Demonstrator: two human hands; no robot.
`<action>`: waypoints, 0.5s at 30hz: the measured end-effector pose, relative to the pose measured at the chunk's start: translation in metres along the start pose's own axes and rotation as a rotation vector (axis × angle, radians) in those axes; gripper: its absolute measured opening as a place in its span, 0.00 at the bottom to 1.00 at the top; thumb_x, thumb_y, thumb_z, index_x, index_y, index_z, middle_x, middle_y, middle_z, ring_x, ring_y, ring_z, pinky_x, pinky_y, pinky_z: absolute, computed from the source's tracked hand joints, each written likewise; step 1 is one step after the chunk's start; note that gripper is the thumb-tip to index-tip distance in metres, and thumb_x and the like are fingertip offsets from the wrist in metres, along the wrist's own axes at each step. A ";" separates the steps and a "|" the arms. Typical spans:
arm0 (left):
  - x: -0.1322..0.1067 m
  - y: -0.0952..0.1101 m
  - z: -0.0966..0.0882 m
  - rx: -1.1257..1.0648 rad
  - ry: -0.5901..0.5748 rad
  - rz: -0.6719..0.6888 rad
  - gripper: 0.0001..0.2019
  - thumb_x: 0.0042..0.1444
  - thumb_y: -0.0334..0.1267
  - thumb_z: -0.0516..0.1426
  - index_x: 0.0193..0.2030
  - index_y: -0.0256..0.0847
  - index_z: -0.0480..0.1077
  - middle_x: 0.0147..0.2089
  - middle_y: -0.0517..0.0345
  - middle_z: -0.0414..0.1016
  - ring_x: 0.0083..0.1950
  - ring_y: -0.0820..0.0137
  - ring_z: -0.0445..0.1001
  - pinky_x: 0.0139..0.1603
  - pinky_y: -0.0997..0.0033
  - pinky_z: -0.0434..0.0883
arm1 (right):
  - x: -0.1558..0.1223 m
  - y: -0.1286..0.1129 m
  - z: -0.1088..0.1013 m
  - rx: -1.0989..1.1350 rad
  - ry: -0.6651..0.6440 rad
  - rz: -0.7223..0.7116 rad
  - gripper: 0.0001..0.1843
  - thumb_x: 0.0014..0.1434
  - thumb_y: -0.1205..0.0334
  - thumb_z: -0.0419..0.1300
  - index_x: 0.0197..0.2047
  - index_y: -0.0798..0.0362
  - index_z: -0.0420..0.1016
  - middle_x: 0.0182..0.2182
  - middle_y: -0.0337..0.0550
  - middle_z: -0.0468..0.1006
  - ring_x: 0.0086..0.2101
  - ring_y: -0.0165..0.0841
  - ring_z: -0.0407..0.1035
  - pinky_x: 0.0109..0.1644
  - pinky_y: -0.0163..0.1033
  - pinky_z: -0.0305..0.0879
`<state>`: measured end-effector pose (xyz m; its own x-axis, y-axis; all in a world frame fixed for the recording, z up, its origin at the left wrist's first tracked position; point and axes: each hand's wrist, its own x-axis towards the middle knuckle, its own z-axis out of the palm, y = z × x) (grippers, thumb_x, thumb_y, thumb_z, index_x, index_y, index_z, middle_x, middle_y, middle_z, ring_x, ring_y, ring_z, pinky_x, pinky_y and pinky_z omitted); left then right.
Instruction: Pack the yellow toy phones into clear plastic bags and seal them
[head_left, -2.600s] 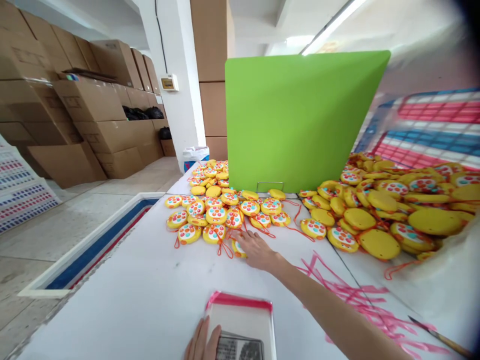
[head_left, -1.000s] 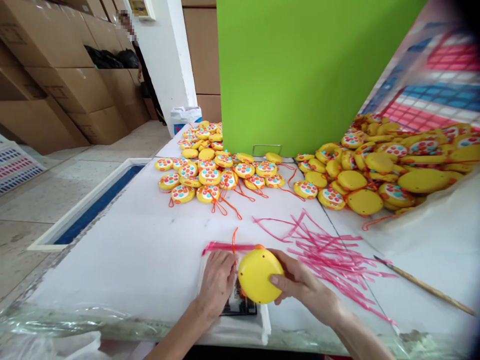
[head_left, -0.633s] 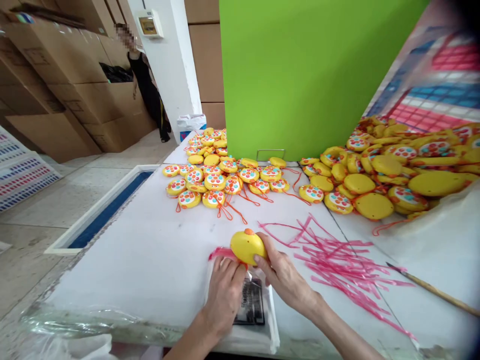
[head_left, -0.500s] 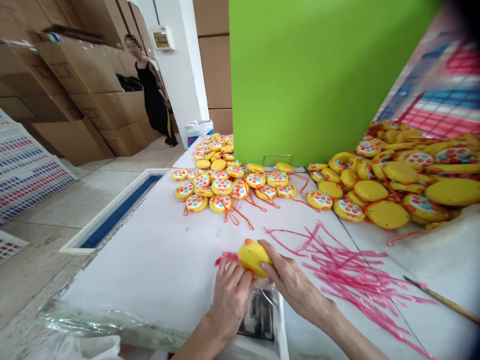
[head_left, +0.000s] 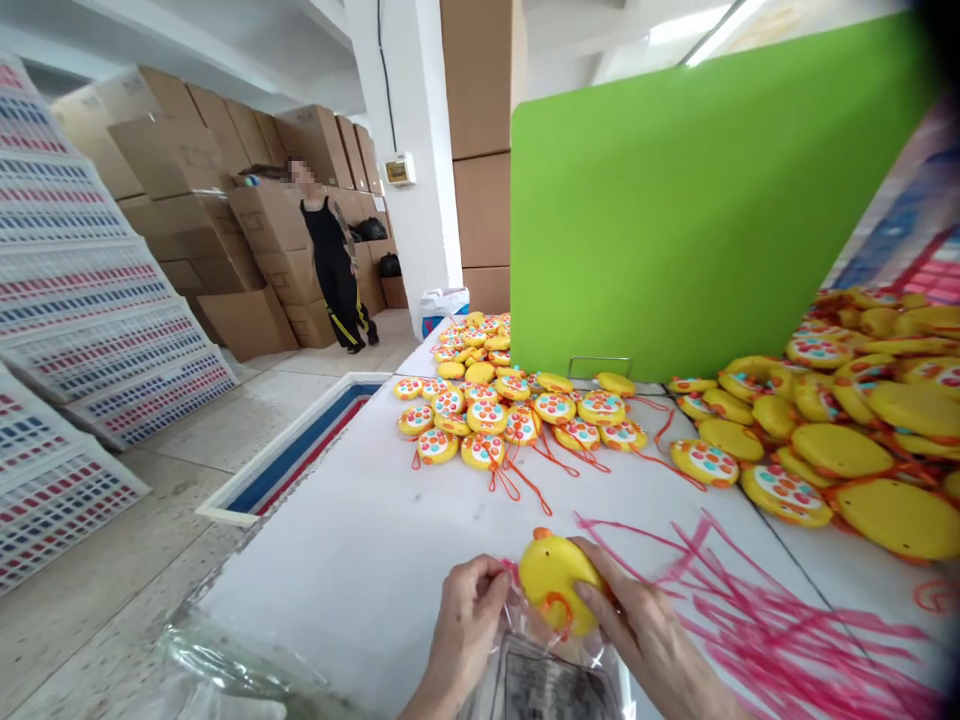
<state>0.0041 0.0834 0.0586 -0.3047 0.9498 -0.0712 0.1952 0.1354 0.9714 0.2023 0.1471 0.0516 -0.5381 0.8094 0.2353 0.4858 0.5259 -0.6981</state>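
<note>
My right hand (head_left: 651, 640) grips a round yellow toy (head_left: 556, 592) with an orange cord, its plain back facing me, at the mouth of a clear plastic bag (head_left: 551, 680). My left hand (head_left: 466, 635) pinches the bag's pink-edged opening beside the toy. The bag has a dark printed label and lies at the near edge of the white table (head_left: 375, 560). The toy sits partly in the bag's mouth.
Several yellow toys with coloured dots (head_left: 491, 410) lie ahead, and a bigger heap (head_left: 847, 420) at the right. Pink strips (head_left: 750, 610) litter the table on the right. A green divider (head_left: 697, 210) stands behind. A person (head_left: 334, 260) stands by cardboard boxes (head_left: 187, 170) far left; stacked crates (head_left: 82, 300).
My right hand fetched a toy from the pile and brought it to the bag; both hands and toy now sit lower and nearer me. My view has swung up and left.
</note>
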 end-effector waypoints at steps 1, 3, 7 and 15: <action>0.002 -0.001 0.002 -0.022 0.020 0.002 0.14 0.56 0.43 0.53 0.27 0.35 0.70 0.24 0.56 0.72 0.27 0.69 0.71 0.28 0.73 0.65 | 0.000 0.000 -0.001 -0.020 -0.009 0.000 0.24 0.66 0.50 0.44 0.61 0.51 0.60 0.44 0.47 0.79 0.35 0.37 0.75 0.41 0.37 0.70; 0.004 -0.001 0.006 -0.052 0.039 -0.008 0.14 0.55 0.43 0.52 0.26 0.35 0.70 0.23 0.56 0.72 0.26 0.69 0.71 0.28 0.72 0.65 | 0.002 -0.005 -0.008 -0.054 -0.089 0.010 0.24 0.67 0.49 0.43 0.60 0.50 0.62 0.46 0.47 0.78 0.37 0.38 0.75 0.42 0.39 0.70; 0.005 0.004 0.011 -0.101 0.007 -0.046 0.12 0.52 0.42 0.55 0.25 0.36 0.71 0.24 0.56 0.74 0.27 0.69 0.72 0.29 0.73 0.65 | 0.014 -0.029 -0.032 -0.064 -0.377 -0.059 0.21 0.68 0.52 0.42 0.55 0.46 0.69 0.39 0.42 0.80 0.36 0.36 0.75 0.41 0.38 0.68; 0.011 0.010 0.016 -0.255 -0.060 -0.108 0.12 0.52 0.44 0.56 0.29 0.36 0.71 0.26 0.55 0.76 0.29 0.66 0.75 0.29 0.72 0.69 | 0.017 -0.038 -0.016 -0.392 -0.337 -0.197 0.17 0.66 0.56 0.52 0.30 0.52 0.76 0.28 0.43 0.78 0.30 0.35 0.72 0.33 0.35 0.60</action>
<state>0.0178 0.0994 0.0642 -0.2537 0.9498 -0.1830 -0.0787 0.1683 0.9826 0.1855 0.1456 0.0924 -0.8042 0.5911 0.0616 0.5390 0.7691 -0.3436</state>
